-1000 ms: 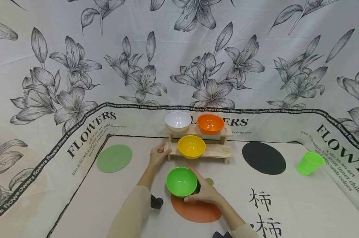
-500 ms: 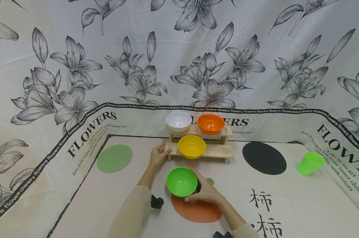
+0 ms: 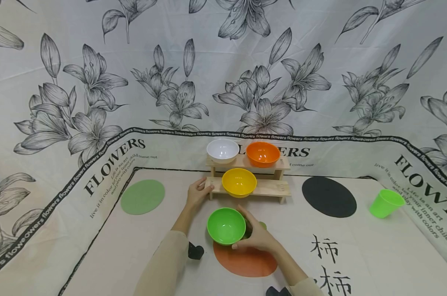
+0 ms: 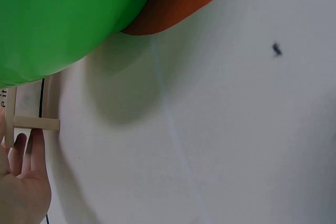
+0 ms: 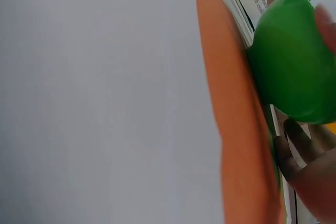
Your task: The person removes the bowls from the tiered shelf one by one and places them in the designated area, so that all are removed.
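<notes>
A green bowl (image 3: 226, 226) stands at the back edge of an orange mat (image 3: 245, 261), in front of a two-step wooden shelf (image 3: 271, 190). My right hand (image 3: 258, 238) holds the bowl's right side, thumb at the near rim and fingers at the far rim. In the right wrist view, fingertips (image 5: 289, 124) lie against the bowl's wall. My left hand (image 3: 197, 192) grips the left end of the lower step, thumb on top; the left wrist view shows its fingers (image 4: 38, 153) at the wood. On the lower step sits a yellow bowl (image 3: 239, 183).
On the upper step are a white bowl (image 3: 222, 151) and an orange bowl (image 3: 262, 154). A light green mat (image 3: 142, 197) lies left, a dark mat (image 3: 329, 197) right. A green cup (image 3: 386, 203) stands far right. Flower-printed cloth (image 3: 171, 102) rises behind the table.
My right thumb and fingers have shifted slightly to the right along the green bowl's rim. The bowl, the shelf and my left hand stay in place.
</notes>
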Motion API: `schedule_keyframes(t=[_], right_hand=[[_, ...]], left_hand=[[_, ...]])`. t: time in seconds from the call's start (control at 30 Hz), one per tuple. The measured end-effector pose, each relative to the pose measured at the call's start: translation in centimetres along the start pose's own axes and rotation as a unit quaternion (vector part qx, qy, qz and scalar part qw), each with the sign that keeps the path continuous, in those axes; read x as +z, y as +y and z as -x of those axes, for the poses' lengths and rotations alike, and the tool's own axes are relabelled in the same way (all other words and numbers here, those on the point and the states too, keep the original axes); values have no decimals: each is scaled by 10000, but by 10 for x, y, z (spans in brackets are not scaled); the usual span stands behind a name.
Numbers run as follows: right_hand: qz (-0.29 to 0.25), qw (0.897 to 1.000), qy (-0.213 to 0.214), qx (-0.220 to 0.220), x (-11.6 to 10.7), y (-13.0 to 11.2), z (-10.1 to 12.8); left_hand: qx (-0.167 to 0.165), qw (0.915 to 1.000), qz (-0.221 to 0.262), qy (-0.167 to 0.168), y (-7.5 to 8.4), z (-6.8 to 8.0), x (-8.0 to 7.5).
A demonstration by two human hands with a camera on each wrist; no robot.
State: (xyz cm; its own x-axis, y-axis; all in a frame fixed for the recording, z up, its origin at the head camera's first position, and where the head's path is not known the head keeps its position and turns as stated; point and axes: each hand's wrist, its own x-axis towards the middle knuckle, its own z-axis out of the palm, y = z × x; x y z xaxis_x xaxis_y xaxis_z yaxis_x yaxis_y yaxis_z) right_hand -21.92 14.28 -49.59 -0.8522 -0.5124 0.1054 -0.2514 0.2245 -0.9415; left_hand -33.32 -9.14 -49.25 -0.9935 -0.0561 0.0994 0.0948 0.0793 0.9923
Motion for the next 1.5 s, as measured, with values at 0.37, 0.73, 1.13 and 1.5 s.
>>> schedule_keyframes(t=[0.37, 0.73, 1.13, 1.5], right_hand=[[-410, 9895, 1101, -847, -27, -11, 0], [-145, 9690, 2375, -670, -55, -21, -20], [-109, 9764, 2142, -252, -67, -16, -48], [-291, 9864, 1605, 181, -58, -35, -61]], left_hand=[[75, 10000, -13, -49, -4, -3, -1], [-85, 9999, -89, -7, -3, -2, -2], [-73, 9999, -90, -24, -3, -1, -2], [-92, 9999, -44, -11, -4, -3, -2]])
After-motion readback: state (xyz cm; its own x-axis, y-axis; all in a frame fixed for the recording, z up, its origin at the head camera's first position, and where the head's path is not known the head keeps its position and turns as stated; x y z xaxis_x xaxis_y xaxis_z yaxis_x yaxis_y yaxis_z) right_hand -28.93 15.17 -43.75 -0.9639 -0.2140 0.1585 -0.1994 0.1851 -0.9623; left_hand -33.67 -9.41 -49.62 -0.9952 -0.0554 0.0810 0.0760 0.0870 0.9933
